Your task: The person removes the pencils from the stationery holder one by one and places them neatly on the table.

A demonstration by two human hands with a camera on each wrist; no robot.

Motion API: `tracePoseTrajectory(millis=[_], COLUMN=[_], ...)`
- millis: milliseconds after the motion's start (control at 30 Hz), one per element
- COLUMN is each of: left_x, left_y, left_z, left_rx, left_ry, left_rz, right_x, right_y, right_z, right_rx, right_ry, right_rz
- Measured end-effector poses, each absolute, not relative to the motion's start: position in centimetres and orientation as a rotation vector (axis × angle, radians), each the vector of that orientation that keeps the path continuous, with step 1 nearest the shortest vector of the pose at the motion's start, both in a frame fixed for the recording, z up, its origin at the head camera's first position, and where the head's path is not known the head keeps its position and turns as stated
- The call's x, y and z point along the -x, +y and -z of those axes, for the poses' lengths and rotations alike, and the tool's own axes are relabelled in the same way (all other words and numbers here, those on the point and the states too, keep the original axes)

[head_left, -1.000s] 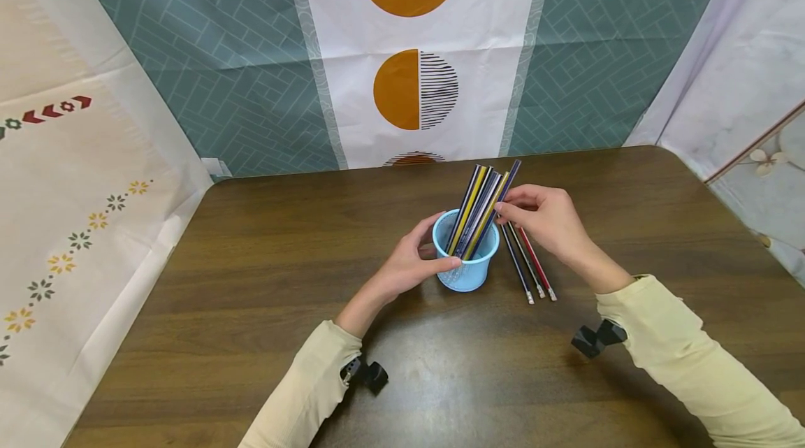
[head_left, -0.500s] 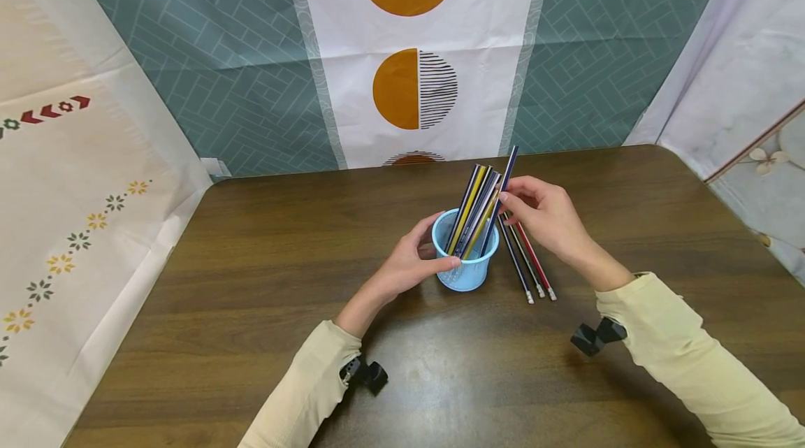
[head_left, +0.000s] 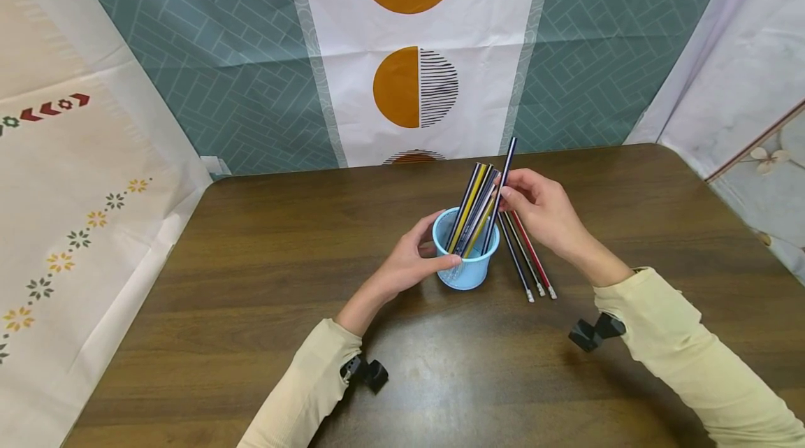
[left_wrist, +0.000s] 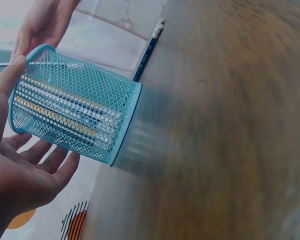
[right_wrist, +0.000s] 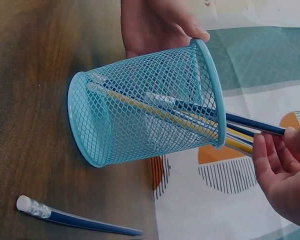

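My left hand (head_left: 409,265) holds a light-blue mesh pencil cup (head_left: 467,277) upright on the table, its thumb at the near rim and the other fingers round the left side. Several pencils (head_left: 467,214), dark blue and yellow, lean inside the cup. At the right of the rim, my right hand (head_left: 548,214) pinches one dark blue pencil (head_left: 511,154). That pencil stands higher than the others, with its lower part still within the cup. In the right wrist view the dark blue pencil (right_wrist: 257,124) runs out past the rim to the thumb and fingertips.
Several loose pencils lie on the wooden table (head_left: 283,294) right of the cup, among them a dark blue pencil (head_left: 517,261) and a red pencil (head_left: 534,252), eraser ends toward me. A patterned cloth (head_left: 251,84) hangs behind the table's far edge.
My right hand has risen slightly, and the dark blue pencil in its fingers has come up and turned more upright, apart from the other pencils. The left hand and cup have stayed in place.
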State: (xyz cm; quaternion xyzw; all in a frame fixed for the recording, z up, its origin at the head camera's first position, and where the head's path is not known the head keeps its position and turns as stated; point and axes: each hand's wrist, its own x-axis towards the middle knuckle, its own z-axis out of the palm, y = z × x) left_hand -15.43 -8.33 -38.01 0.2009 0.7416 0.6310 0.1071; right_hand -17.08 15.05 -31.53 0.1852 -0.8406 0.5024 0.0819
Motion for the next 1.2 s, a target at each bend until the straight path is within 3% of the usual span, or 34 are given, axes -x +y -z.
tracePoseTrajectory(millis=[1200], left_x=[15.4], left_y=[-8.4], left_z=[38.2], left_rx=[-0.581], left_ry=[2.187], left_rz=[-1.853], right_x=[16.5], right_y=[15.2], right_z=[27.6], right_rx=[-0.574], right_ry=[-2.254], right_rz=[-1.459])
